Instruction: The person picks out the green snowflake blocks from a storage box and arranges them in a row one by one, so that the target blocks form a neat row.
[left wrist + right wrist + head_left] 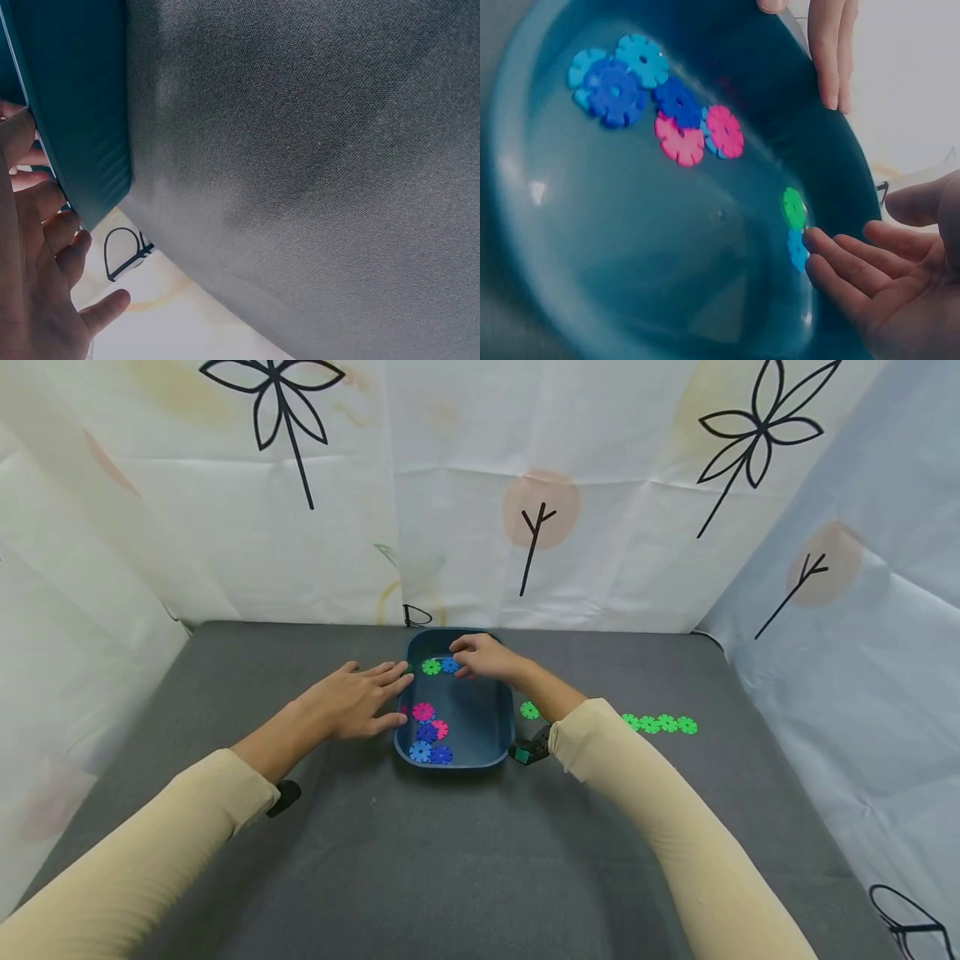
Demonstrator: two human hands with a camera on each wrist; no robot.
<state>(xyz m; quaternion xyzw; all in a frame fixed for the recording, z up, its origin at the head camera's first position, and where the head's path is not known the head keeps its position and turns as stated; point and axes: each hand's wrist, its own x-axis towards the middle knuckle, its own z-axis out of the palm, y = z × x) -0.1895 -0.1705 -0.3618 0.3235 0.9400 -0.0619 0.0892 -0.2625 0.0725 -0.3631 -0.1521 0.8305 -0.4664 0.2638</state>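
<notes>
A dark blue plastic tub [472,718] stands on the grey table. Inside, near its far end, lie a green notched disc [431,667] and a blue notched disc [449,666]. Pink, light blue and dark blue notched discs [441,755] lie in a loose group at the near left. My left hand [363,700] rests its fingertips on the tub's left rim, fingers spread. My right hand [487,657] is over the far part of the tub. In the right wrist view its fingers [855,262] stretch to the blue disc, thumb apart; whether they touch it I cannot tell.
Right of the tub lies a green disc [529,710]. Farther right several green discs [667,723] form a row, partly hidden by the right sleeve [630,777]. A patterned white cloth [465,527] hangs behind the table's far edge.
</notes>
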